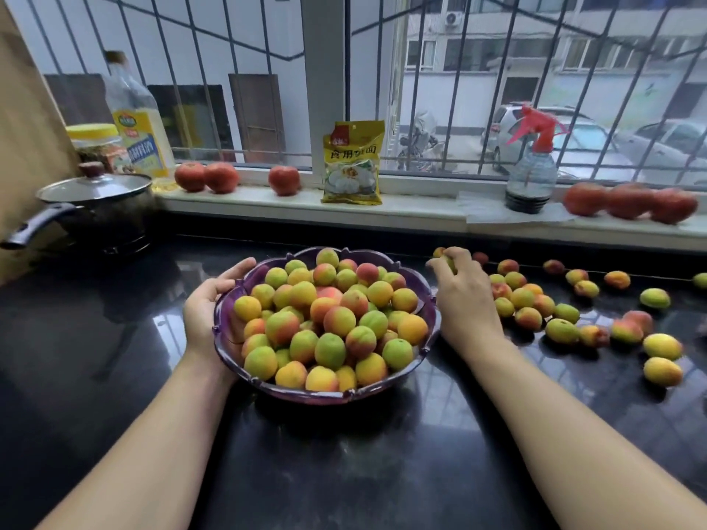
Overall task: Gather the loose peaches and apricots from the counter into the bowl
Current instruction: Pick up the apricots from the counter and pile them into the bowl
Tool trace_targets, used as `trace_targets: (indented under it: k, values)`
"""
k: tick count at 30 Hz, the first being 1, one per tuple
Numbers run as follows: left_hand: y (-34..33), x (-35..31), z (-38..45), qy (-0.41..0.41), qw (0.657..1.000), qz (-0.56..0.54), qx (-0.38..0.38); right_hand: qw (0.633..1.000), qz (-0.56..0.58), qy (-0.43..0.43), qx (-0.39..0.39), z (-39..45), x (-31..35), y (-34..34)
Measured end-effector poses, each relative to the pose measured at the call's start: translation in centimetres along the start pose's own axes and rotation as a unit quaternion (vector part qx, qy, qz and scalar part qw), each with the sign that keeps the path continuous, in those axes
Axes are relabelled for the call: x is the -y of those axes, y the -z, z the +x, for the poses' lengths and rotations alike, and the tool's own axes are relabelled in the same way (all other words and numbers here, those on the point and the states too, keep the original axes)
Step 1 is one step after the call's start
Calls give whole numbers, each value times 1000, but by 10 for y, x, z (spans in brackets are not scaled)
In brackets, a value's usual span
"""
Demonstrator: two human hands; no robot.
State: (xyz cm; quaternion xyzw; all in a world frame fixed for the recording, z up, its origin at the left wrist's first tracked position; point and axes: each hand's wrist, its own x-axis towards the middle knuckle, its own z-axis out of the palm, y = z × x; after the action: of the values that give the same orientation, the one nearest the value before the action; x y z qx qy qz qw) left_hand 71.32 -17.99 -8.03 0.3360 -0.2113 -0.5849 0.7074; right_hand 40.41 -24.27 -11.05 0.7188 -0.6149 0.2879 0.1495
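counter [344, 453]: right hand [465, 300] pinches apricot [448, 262].

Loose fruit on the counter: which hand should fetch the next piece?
Right hand: it is beside the loose fruit, already pinching one piece. Left hand holds the bowl rim on the far side.
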Motion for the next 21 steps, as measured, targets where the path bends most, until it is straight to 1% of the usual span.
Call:
trace_targets:
  k: [3,5,6,8,10,12,14,15,16,18,21]
  values:
    - [0,-1,-1,13,1000,10,4,996,76,-22,-34,6,2,5]
    - [-2,-2,-1,20,1000,12,1,982,162,-59,-70,13,9,21]
    - [-3,-3,0,20,1000,16,-4,974,202,-76,-69,20,13,32]
    - [-6,-4,1,17,999,32,-16,958,271,-96,-15,36,23,56]
    - [-6,-2,2,19,999,41,-13,920,375,-88,66,49,37,84]
    - [-7,0,2,20,999,43,-8,884,440,-66,140,52,51,109]
    - [-8,3,3,25,999,48,-5,872,444,-20,205,48,64,124]
    - [-9,4,3,27,998,52,-4,877,424,6,227,46,69,127]
    - [-10,6,4,28,998,59,-3,886,396,25,239,43,73,128]
    - [-14,9,3,27,997,78,7,898,362,32,247,40,77,125]
    - [-20,16,1,27,995,91,19,898,355,27,259,37,76,120]
